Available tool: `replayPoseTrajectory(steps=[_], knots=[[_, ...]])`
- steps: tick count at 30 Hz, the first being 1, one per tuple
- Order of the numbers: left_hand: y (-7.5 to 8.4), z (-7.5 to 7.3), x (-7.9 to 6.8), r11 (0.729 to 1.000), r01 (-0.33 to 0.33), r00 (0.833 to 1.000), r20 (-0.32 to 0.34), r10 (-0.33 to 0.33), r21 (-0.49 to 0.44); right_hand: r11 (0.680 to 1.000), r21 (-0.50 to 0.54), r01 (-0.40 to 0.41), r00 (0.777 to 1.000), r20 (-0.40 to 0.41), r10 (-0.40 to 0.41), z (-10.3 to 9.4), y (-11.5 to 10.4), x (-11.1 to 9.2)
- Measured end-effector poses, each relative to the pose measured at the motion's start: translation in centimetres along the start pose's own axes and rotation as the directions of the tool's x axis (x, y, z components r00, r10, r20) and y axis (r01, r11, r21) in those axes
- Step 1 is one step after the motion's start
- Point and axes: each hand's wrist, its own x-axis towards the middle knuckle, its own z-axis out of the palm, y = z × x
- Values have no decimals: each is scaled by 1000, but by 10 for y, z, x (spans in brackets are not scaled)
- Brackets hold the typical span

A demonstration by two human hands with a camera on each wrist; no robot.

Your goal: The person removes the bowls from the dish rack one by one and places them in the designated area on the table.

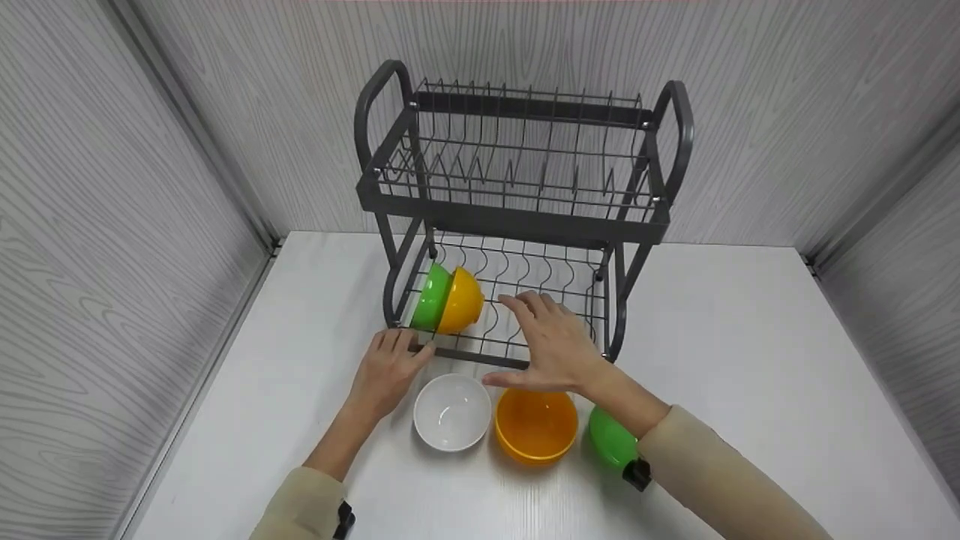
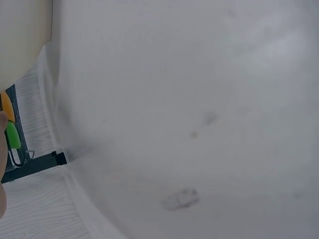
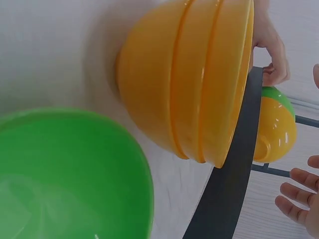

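Observation:
A dark two-tier dish rack [image 1: 517,217] stands on the table. In its lower tier, at the left, a green bowl [image 1: 431,298] and an orange bowl [image 1: 461,301] stand tilted on their sides, nested together. My left hand [image 1: 386,375] grips the lower front rail at the left corner, next to these bowls. My right hand [image 1: 555,349] holds nothing; its fingers are spread over the front of the lower tier, thumb apart, to the right of the orange bowl. Below it is a stack of orange bowls [image 3: 189,79], partly covered by the hand in the head view.
A white bowl [image 1: 452,412] stands left of the orange stack. Another green bowl [image 1: 611,439] is on the right, partly hidden under my right forearm. The rack's upper tier has upright wire dividers [image 1: 510,172]. Pale wood-grain panels [image 1: 135,225] enclose the table.

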Motion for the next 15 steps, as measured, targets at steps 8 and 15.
replayPoseTrajectory(steps=[8, 15], knots=[[0, 0, 0, 1000, -7, 1000, 23, 7, 20, 1000, -20, -10, 1000, 12, 11, 5, 4, 23], [1, -2, 0, 1000, -6, 999, 37, 5, 17, 998, -55, -5, 999, 49, 8, 6, 0, 41]])
